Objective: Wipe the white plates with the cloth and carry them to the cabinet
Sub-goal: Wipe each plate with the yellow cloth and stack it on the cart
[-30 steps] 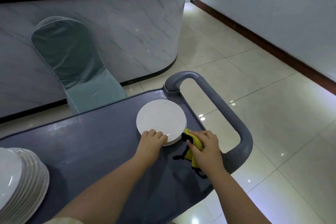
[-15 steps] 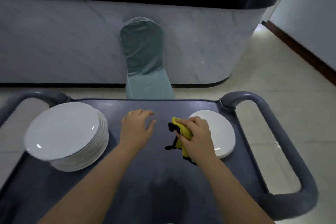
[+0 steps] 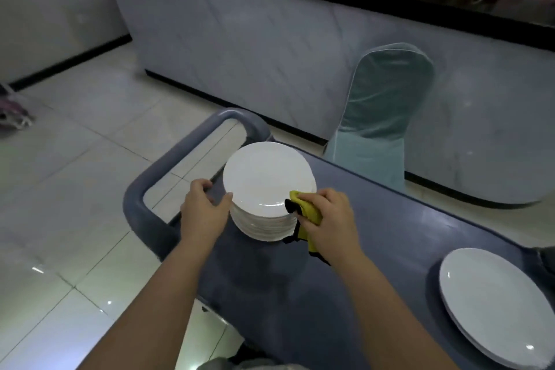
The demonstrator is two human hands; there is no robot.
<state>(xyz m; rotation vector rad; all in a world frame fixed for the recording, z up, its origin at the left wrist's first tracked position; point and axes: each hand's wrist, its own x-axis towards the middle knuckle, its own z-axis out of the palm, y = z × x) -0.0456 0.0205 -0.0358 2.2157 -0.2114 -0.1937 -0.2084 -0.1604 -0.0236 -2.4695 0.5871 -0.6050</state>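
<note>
Bracketing stack (image 3: 267,180): left hand (image 3: 204,213) just left of it, spread, thumb touching rim, holding nothing. Right hand (image 3: 327,216) just right of it, fingers curled round cloth (image 3: 309,210), cloth touching rim. Stack between hands, both equally near. Second pile (image 3: 492,303) well right of right hand, on cart (image 3: 390,234).

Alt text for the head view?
Two hands flank a stack of round white plates on a grey-blue cart: the right hand grips a yellow cloth with black trim at the stack's near rim, the left hand touches its side. More white plates lie at the cart's right end.
</note>
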